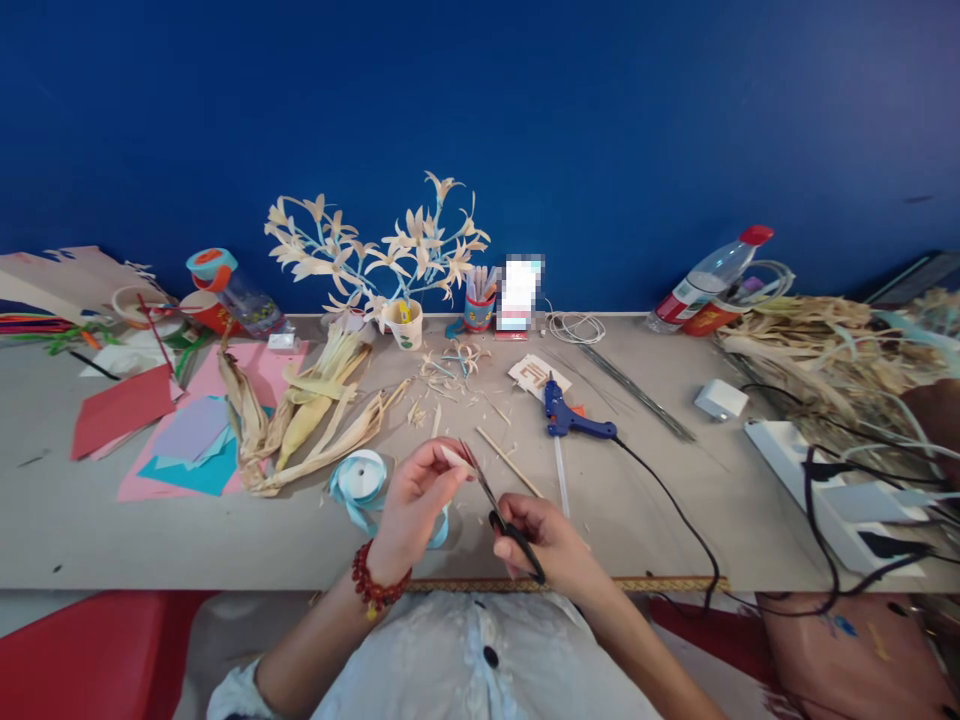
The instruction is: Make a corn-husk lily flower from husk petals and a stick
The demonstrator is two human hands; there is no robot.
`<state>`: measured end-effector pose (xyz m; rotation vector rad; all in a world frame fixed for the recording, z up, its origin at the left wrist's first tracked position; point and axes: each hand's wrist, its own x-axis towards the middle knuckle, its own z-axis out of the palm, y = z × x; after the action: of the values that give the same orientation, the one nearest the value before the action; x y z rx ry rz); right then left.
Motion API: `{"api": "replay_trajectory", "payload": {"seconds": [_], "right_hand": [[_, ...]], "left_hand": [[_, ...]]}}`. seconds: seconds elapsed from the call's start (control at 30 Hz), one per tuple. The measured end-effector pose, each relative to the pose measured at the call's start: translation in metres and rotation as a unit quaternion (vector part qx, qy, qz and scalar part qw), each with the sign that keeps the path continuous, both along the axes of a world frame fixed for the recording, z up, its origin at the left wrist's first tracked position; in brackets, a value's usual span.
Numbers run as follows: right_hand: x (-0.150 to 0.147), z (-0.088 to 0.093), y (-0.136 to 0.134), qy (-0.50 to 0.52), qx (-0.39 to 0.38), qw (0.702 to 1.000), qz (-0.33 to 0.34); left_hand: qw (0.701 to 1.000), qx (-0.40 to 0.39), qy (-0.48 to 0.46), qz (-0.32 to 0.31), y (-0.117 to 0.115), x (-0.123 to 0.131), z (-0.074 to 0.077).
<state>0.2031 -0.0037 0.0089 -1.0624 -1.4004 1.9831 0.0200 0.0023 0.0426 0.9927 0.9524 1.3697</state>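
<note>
From where I stand, the far left of the grey table carries red rectangular paper sheets (pixel 124 410). Next is a yellow corn cob in dry husk (pixel 304 425), then a white spool of light-blue ribbon (pixel 361 475). Behind it, a white paper cup (pixel 407 335) bears a green printed motif; I read no words there.

The left hand (pixel 412 500) is above the front of the table, thumb and fingers pinched on a thin, pale strip (pixel 454 458). The tips of black-handled metal scissors (pixel 491 495) are at the strip; contact cannot be determined. The phone screen (pixel 519 293) is pixelated and unreadable. A white card (pixel 538 375) displays a brown angular mark. The right hand (pixel 551 540) is clamped on the scissor handles.

Further right: a blue plastic glue gun (pixel 576 420), a clear red-capped bottle (pixel 712 275) with an illegible red-and-white label, and a white power strip (pixel 791 480).
</note>
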Motion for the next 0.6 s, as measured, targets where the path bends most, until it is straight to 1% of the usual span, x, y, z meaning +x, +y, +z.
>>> {"api": "replay_trajectory", "payload": {"seconds": [0.13,0.37,0.6], "right_hand": [[0.001,0.0,0.0,-0.005,-0.002,1.0,0.001],[0.006,0.001,0.002,-0.022,0.013,1.0,0.004],[0.009,0.003,0.003,-0.041,0.022,0.999,0.01]], "left_hand": [[1.0,-0.006,0.014,-0.005,0.0,-0.002,0.002],[0.999,-0.01,0.027,-0.038,0.001,-0.008,0.002],[0.997,-0.012,0.041,-0.06,0.002,-0.011,0.007]]}}
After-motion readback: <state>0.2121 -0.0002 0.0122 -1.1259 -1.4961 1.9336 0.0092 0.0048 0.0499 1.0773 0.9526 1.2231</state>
